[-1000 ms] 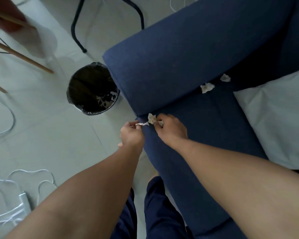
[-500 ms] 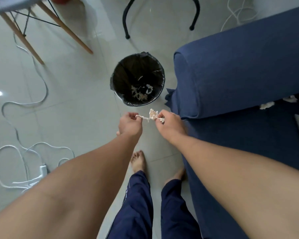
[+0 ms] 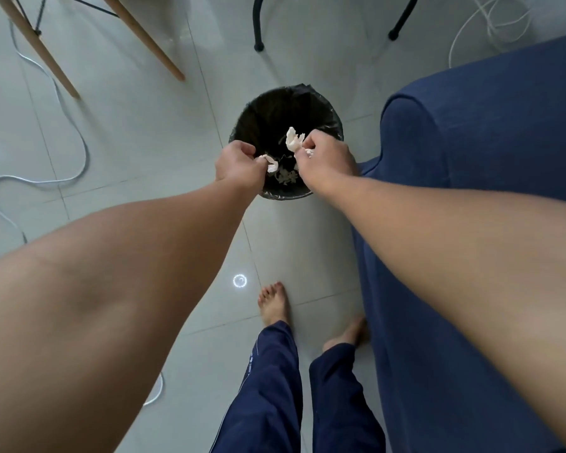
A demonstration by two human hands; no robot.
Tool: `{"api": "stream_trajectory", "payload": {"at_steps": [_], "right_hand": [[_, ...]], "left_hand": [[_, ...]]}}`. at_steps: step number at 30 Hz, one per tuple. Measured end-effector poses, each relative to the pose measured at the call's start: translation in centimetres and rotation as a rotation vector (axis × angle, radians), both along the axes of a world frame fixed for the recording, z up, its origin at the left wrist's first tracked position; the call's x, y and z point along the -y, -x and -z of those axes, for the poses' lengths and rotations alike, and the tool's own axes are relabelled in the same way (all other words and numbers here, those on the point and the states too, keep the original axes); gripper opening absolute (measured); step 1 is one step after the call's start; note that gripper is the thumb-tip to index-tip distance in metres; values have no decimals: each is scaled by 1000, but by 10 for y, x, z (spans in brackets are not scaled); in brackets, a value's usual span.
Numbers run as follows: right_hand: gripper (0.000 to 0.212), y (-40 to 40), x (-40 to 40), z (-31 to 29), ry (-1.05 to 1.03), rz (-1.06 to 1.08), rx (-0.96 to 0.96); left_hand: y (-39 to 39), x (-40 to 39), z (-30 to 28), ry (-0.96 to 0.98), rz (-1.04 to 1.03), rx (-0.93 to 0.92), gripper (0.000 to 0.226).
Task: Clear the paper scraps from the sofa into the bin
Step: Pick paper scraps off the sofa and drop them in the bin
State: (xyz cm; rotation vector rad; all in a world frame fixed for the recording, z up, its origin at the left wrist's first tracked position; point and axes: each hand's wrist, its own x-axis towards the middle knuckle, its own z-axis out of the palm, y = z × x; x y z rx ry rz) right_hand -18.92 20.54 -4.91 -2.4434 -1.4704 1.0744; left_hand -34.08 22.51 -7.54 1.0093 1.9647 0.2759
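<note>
A round bin (image 3: 334,120) lined with a black bag stands on the tiled floor beside the blue sofa (image 3: 490,132). Both my hands are over its near rim. My left hand (image 3: 239,165) pinches a small white paper scrap (image 3: 271,164). My right hand (image 3: 324,160) pinches a larger crumpled white scrap (image 3: 293,141) that sticks up over the bin's opening. Several white scraps (image 3: 286,178) lie at the bottom of the bin. The sofa seat is out of view.
Wooden chair legs (image 3: 144,37) stand at the far left and a black metal frame (image 3: 258,24) behind the bin. White cables (image 3: 76,132) snake over the floor on the left and at the far right. My bare feet (image 3: 273,304) stand next to the sofa's side.
Both hands moved from the sofa's edge forward to above the bin, carrying the paper. The piece held between them is now two separate scraps, one in each hand.
</note>
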Motion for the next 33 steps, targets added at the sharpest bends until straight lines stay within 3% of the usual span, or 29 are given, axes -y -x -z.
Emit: {"api": "stream_trajectory", "payload": {"at_steps": [3,5,9,14,26,33], "right_hand": [[12,4,-11,0,-19,4,-2],[14,6,-15,0,-29,7,-3],[15,9,-20,2,1,-1,-36],[56,15,-17,8,145,-27,-71],[56,0,56,0,223,-28,-67],[57,-55,123,-13,306,-54,-128]], "left_hand": [[4,-7,0,25,78,11,62],[6,-9,2,21,109,12,69],[10,-5,4,26,123,15,67],[15,3,3,28,184,-32,63],[4,46,-14,23,252,-57,57],[-24,96,-25,73,355,-66,52]]}}
